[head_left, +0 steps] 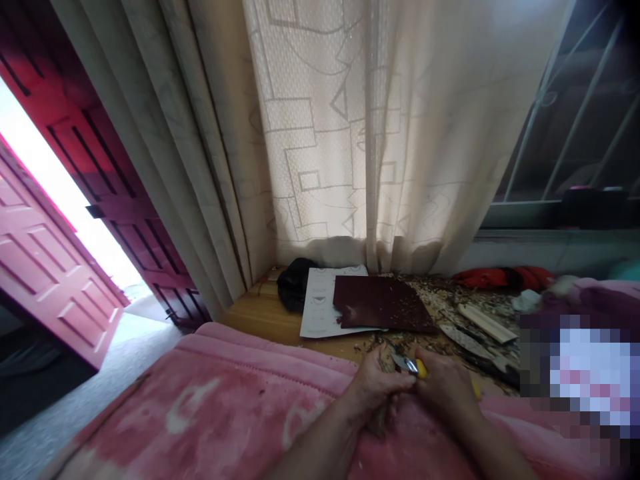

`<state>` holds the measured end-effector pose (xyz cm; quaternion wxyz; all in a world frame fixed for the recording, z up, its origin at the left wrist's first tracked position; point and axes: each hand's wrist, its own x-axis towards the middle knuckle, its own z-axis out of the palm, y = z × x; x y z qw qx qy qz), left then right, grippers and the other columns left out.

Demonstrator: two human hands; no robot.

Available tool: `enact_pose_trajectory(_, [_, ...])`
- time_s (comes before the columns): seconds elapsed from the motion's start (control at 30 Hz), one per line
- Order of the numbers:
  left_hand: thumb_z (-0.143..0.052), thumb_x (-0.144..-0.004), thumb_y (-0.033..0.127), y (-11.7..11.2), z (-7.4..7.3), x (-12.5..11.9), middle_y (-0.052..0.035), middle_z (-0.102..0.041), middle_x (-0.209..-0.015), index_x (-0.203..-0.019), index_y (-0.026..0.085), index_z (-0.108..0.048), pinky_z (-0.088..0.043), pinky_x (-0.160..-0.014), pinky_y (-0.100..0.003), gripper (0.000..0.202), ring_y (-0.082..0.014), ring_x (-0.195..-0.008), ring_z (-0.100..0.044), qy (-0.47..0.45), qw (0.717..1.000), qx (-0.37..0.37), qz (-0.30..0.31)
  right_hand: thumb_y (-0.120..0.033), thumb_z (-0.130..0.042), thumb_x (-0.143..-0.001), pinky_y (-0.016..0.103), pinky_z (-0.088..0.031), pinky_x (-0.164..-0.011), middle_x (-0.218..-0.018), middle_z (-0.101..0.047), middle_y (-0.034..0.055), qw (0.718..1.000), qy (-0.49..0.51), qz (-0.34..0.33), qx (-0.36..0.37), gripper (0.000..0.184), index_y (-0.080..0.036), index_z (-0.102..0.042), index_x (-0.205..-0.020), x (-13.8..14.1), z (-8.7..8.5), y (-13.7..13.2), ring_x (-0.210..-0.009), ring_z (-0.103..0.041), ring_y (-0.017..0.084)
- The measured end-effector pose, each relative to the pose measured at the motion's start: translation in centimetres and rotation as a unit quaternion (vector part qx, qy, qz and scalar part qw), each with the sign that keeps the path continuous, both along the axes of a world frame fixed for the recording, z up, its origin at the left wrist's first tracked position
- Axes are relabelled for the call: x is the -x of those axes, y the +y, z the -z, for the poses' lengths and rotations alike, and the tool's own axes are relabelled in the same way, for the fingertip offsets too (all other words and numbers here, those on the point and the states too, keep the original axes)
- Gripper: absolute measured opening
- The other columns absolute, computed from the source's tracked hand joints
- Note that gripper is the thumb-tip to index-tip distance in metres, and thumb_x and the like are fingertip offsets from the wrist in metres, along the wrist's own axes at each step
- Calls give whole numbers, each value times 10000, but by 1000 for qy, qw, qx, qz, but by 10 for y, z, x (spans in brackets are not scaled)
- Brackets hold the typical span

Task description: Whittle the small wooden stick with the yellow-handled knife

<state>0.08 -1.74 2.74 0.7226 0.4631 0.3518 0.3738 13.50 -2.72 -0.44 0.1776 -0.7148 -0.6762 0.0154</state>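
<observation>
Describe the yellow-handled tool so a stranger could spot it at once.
Find the pink blanket below the pale patterned curtain. Near its far edge, the right hand grips the tool. Its yellow handle and short shiny metal head set it apart from the dark-handled knife nearby.

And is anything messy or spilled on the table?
Yes. Brown bits are strewn over the wooden table and the maroon board, which lies askew, partly over white paper. It looks odd because they're loose and scattered.

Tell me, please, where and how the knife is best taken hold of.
The knife is probably best gripped by its dark handle, from the near right side: the handle points that way, while the blade points away left.
</observation>
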Motion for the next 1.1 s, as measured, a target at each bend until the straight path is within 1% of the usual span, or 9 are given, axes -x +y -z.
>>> enact_pose_trajectory(0.17, [-650,-492,211,2,6,1,54,-474,-480,-717,133,-500,-284,-288,-137,282,-23,-288,-354,12,1000,-6,23,-433,-430,-672,240,-226,-520,-629,-595,14,1000,1,3,9,233,-217,-510,-638,0,3,2,-620,-525,162])
enact_pose_trajectory(0.27, [-623,-508,191,6,11,1,71,-456,-445,-730,143,-484,-282,-272,-136,266,-27,-265,-341,19,999,-7,34,-441,-438,-665,238,-226,-515,-624,-592,14,1000,-3,8,13,234,-220,-515,-648,0,4,3,-614,-523,160])
enact_pose_trajectory(0.43, [-591,-544,210,7,13,2,71,-441,-412,-734,140,-477,-280,-278,-127,232,-28,-257,-344,14,998,-17,53,-425,-445,-665,236,-227,-512,-645,-598,10,1000,-8,10,9,212,-223,-511,-660,2,3,2,-620,-526,160])
enact_pose_trajectory(0.67, [-546,-566,206,8,24,4,72,-445,-451,-775,164,-429,-296,-257,-145,244,-45,-258,-356,2,997,-11,77,-415,-433,-663,241,-218,-495,-646,-598,20,999,-16,32,22,212,-221,-518,-669,4,2,2,-612,-531,166])
enact_pose_trajectory(0.8, [-517,-565,174,7,21,5,80,-415,-446,-756,164,-424,-302,-255,-147,213,-44,-258,-348,-4,997,-19,79,-419,-419,-666,251,-237,-506,-662,-603,31,998,-18,40,34,226,-226,-533,-690,6,0,2,-635,-537,183])
enact_pose_trajectory(0.93, [-501,-569,160,6,17,4,81,-406,-460,-736,160,-430,-284,-248,-130,182,-28,-251,-333,13,997,-28,68,-421,-422,-664,257,-264,-531,-667,-602,43,998,-22,50,39,240,-217,-542,-703,9,0,1,-651,-538,186])
enact_pose_trajectory(1.1, [-459,-545,125,6,19,2,75,-404,-444,-710,161,-429,-265,-222,-135,171,-36,-244,-318,28,998,-21,61,-419,-409,-673,262,-273,-524,-660,-599,50,997,-28,62,39,254,-209,-543,-721,9,2,1,-637,-541,190])
